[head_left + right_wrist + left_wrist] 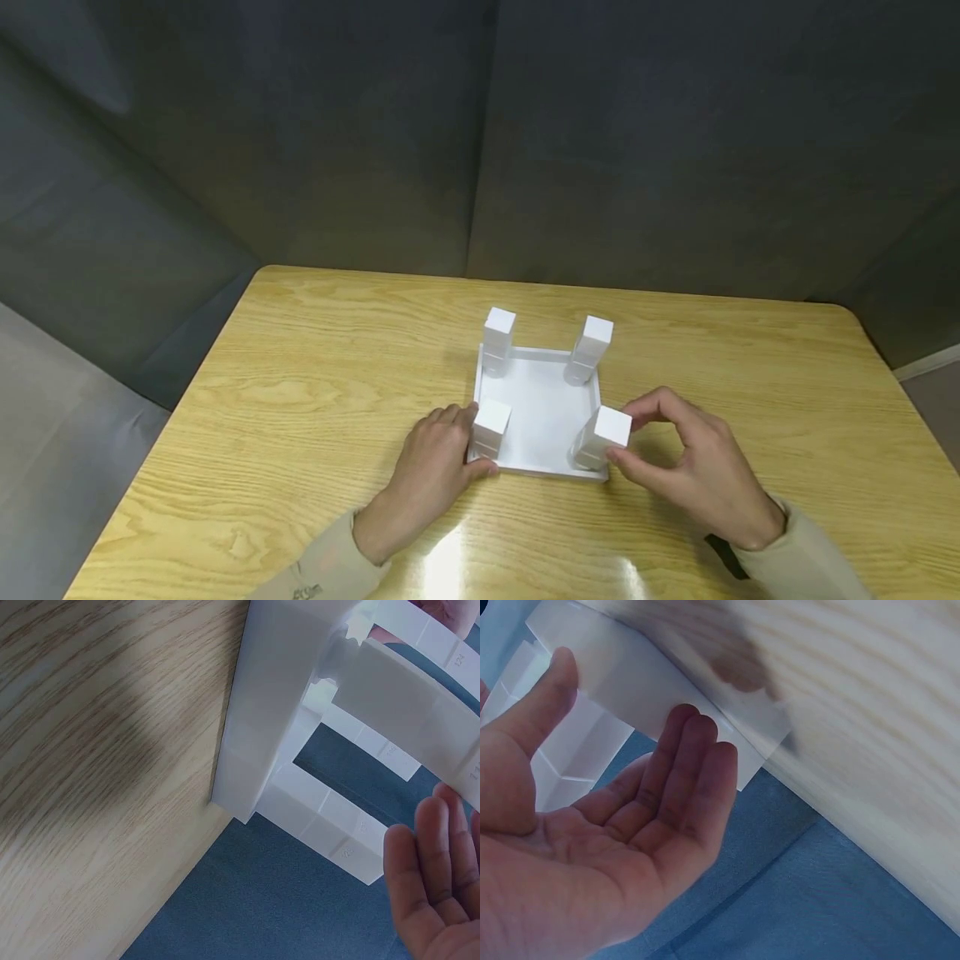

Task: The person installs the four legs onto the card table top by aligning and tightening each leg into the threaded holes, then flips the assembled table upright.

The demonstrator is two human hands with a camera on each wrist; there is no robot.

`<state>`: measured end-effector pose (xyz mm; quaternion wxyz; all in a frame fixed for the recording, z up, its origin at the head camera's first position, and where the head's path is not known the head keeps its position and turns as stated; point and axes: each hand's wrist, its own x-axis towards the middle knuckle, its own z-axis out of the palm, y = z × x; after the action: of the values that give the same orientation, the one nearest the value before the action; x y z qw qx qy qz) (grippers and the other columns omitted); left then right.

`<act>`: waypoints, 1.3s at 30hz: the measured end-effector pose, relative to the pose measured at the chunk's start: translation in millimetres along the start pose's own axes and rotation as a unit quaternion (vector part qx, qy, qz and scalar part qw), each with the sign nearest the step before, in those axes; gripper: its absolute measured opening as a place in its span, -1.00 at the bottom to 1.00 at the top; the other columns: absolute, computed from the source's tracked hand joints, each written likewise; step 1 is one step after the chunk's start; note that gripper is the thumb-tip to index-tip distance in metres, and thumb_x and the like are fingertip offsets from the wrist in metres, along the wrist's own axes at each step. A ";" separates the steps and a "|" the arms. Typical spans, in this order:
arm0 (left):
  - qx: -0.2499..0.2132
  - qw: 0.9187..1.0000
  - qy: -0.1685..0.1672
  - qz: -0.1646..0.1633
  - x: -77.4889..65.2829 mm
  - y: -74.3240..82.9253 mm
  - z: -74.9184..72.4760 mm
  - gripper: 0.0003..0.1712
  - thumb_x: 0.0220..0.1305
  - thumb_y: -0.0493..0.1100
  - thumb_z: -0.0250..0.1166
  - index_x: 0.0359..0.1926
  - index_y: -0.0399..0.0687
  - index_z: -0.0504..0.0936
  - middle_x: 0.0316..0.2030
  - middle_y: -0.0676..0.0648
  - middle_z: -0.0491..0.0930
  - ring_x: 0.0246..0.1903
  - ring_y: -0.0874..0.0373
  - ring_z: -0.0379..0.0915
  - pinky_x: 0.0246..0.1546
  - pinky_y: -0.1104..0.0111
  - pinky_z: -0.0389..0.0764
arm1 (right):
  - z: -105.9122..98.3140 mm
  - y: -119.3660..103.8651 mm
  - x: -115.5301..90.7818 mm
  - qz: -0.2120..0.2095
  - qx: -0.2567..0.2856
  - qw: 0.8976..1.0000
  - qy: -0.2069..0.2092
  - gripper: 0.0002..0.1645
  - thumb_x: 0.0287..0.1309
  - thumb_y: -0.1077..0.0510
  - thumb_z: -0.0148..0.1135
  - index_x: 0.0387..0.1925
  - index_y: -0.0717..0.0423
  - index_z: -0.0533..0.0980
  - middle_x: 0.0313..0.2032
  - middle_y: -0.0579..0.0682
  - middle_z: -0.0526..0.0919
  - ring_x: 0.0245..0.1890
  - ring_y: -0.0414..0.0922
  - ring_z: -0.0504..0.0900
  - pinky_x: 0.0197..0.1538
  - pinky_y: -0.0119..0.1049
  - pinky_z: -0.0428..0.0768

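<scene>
A shallow square white tray (538, 408) lies on the table with a white square post standing at each corner. My left hand (431, 454) holds its near left corner, thumb along the front edge and fingers along the left side, beside the near left post (491, 427). With thumb and index finger my right hand (697, 467) pinches the upper part of the near right post (596, 446). In the right wrist view a ribbed round piece (336, 656) shows between that post's foot and the tray. Raised numbers mark the posts' segments.
The far left post (498, 342) and far right post (590, 350) rise at the tray's back corners. Wood-grained table (337, 367) surface surrounds the tray. Behind the table's back edge hangs a dark cloth (337, 167).
</scene>
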<state>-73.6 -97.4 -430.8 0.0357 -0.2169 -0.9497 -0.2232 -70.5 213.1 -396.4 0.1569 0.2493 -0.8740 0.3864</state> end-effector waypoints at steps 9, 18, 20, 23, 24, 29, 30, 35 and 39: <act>-0.003 1.000 0.003 0.003 -0.2 -0.6 0.7 -0.03 -0.04 -0.01 0.74 0.21 -0.66 0.60 -0.19 -0.32 0.75 -0.20 -0.11 0.73 0.07 -0.04 0.75 | 1.7 3.2 0.4 -0.024 0.012 1.000 -0.003 -0.13 -0.25 0.37 0.80 0.21 0.03 0.69 -0.16 -0.25 0.74 -0.26 -0.22 0.67 -0.07 -0.55 0.53; 0.002 1.000 0.007 0.008 0.3 -0.2 0.9 -0.04 -0.04 -0.01 0.74 0.21 -0.65 0.61 -0.20 -0.32 0.75 -0.20 -0.11 0.73 0.07 -0.03 0.76 | 0.8 6.2 1.2 -0.048 0.028 0.998 -0.007 -0.31 0.03 0.05 0.74 0.21 0.06 0.69 -0.15 -0.24 0.74 -0.27 -0.23 0.68 -0.06 -0.57 0.59; 0.004 1.000 0.007 0.009 0.5 -0.1 0.8 -0.04 -0.04 -0.01 0.74 0.21 -0.65 0.61 -0.20 -0.31 0.75 -0.19 -0.11 0.73 0.07 -0.03 0.76 | 0.3 6.6 2.0 -0.053 0.031 0.998 -0.007 -0.39 0.19 -0.08 0.64 0.20 0.06 0.69 -0.19 -0.25 0.72 -0.28 -0.24 0.67 -0.06 -0.57 0.59; 0.004 1.000 0.006 0.007 0.8 0.1 0.5 -0.04 -0.04 -0.01 0.74 0.21 -0.65 0.60 -0.17 -0.33 0.75 -0.16 -0.15 0.74 0.10 -0.05 0.74 | -0.3 6.0 2.8 -0.054 0.029 0.998 -0.008 -0.42 0.18 0.09 0.70 0.20 0.06 0.69 -0.23 -0.27 0.69 -0.29 -0.25 0.66 -0.04 -0.57 0.58; 0.004 1.000 0.005 0.006 0.9 0.2 0.4 -0.03 -0.04 -0.01 0.74 0.21 -0.65 0.60 -0.16 -0.34 0.75 -0.13 -0.17 0.74 0.12 -0.06 0.74 | -0.5 5.6 2.9 -0.052 0.029 0.998 -0.009 -0.39 0.10 0.21 0.73 0.20 0.06 0.69 -0.23 -0.28 0.69 -0.29 -0.24 0.66 -0.04 -0.57 0.58; 0.001 1.000 0.003 0.002 1.0 -0.2 0.6 -0.03 -0.04 -0.01 0.74 0.22 -0.65 0.60 -0.13 -0.36 0.75 -0.11 -0.19 0.75 0.14 -0.07 0.73 | -0.9 3.2 2.8 -0.042 0.032 0.999 -0.014 -0.22 -0.14 0.52 0.67 0.18 0.06 0.69 -0.24 -0.28 0.71 -0.29 -0.22 0.68 -0.04 -0.57 0.57; 0.000 1.000 0.003 0.002 0.8 -0.4 0.7 -0.03 -0.04 -0.01 0.74 0.22 -0.65 0.60 -0.13 -0.37 0.75 -0.11 -0.19 0.75 0.14 -0.07 0.73 | -1.0 2.9 2.7 -0.041 0.031 0.999 -0.014 -0.23 -0.14 0.52 0.66 0.17 0.06 0.69 -0.25 -0.29 0.71 -0.29 -0.23 0.68 -0.05 -0.58 0.57; -0.004 1.000 0.002 0.001 -0.3 -0.2 1.0 -0.03 -0.04 -0.02 0.74 0.21 -0.66 0.59 -0.14 -0.36 0.75 -0.14 -0.15 0.74 0.12 -0.04 0.74 | 0.1 4.2 1.0 -0.031 0.029 0.999 -0.007 -0.24 -0.19 0.52 0.68 0.12 0.08 0.69 -0.27 -0.26 0.73 -0.29 -0.24 0.68 -0.05 -0.59 0.56; -0.007 1.000 0.003 0.001 -0.3 -0.4 2.3 -0.04 -0.04 -0.04 0.74 0.19 -0.69 0.59 -0.23 -0.31 0.74 -0.26 -0.04 0.69 0.07 -0.02 0.76 | 0.0 2.3 0.5 -0.008 0.022 1.000 -0.008 -0.30 -0.19 0.47 0.73 0.04 0.06 0.67 -0.24 -0.26 0.73 -0.28 -0.22 0.70 -0.05 -0.59 0.55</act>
<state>-73.5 -96.8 -433.1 0.0376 -0.2171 -0.9477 -0.2309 -72.2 214.3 -397.4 0.1478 0.2623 -0.8647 0.4021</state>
